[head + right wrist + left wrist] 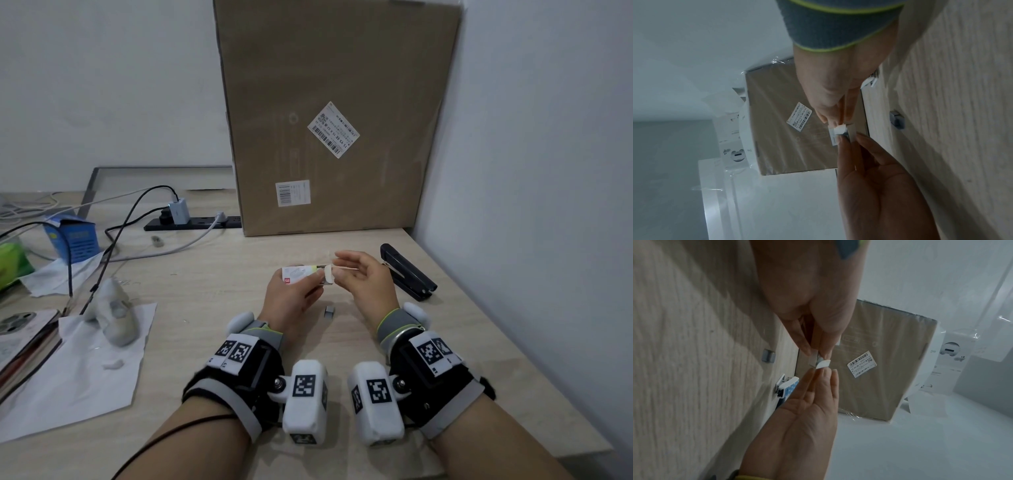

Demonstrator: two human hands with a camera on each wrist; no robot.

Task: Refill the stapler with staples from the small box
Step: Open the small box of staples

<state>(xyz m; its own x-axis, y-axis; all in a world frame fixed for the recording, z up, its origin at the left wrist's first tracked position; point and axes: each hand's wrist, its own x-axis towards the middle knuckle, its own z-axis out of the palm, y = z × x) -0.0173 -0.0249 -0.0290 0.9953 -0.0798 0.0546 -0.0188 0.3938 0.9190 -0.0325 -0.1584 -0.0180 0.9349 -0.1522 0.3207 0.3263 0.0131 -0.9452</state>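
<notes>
The head view is lit evenly, its edges bent. Wrist views are dim and blurred; the left hand (879, 203) is shadowed.

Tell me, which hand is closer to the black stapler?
Right. The right hand is just left of the stapler, at the open end of the small box. The left hand holds that box, farther left.
</notes>
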